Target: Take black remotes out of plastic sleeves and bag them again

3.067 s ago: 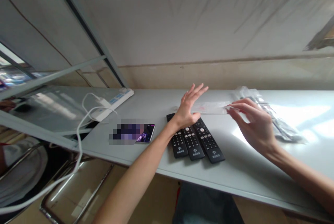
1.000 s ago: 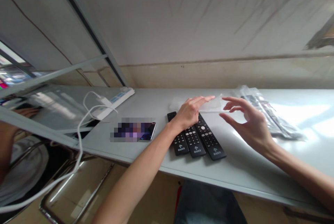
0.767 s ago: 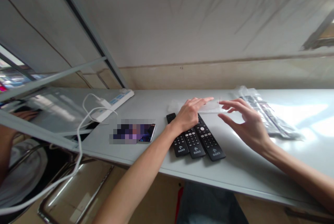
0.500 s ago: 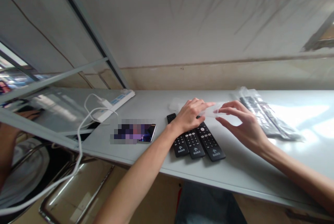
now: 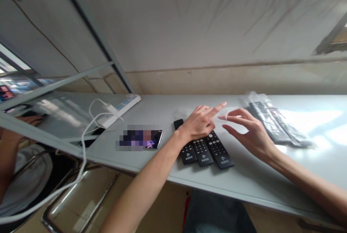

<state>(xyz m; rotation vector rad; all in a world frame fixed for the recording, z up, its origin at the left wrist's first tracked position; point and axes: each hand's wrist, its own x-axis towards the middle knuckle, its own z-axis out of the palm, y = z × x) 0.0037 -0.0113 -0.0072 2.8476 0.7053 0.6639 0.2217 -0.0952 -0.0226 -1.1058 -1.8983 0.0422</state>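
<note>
My left hand (image 5: pixel 200 121) hovers over the upper ends of three black remote controls. Its index finger points out to the right, while the thumb and other fingers curl together at a clear plastic bag (image 5: pixel 181 113). The bag stretches behind that hand toward my right hand (image 5: pixel 251 128). My right hand is open, thumb and fingers curved apart, with its fingertips close to the bag's right end. The left remote (image 5: pixel 188 155), middle remote (image 5: pixel 204 153) and right remote (image 5: pixel 221 153) lie side by side, keypads up; my left hand hides parts of them.
Behind my right hand lie wrapped remotes in clear plastic (image 5: pixel 276 119). A phone (image 5: pixel 153 139) with a lit screen is at the left, and a white power strip (image 5: pixel 119 110) with white cables stands behind it. Another person's arm (image 5: pixel 9 149) shows at the far left.
My left index finger has lifted and its other fingers have curled in more. My right hand has shifted slightly left. The remotes stay in place.
</note>
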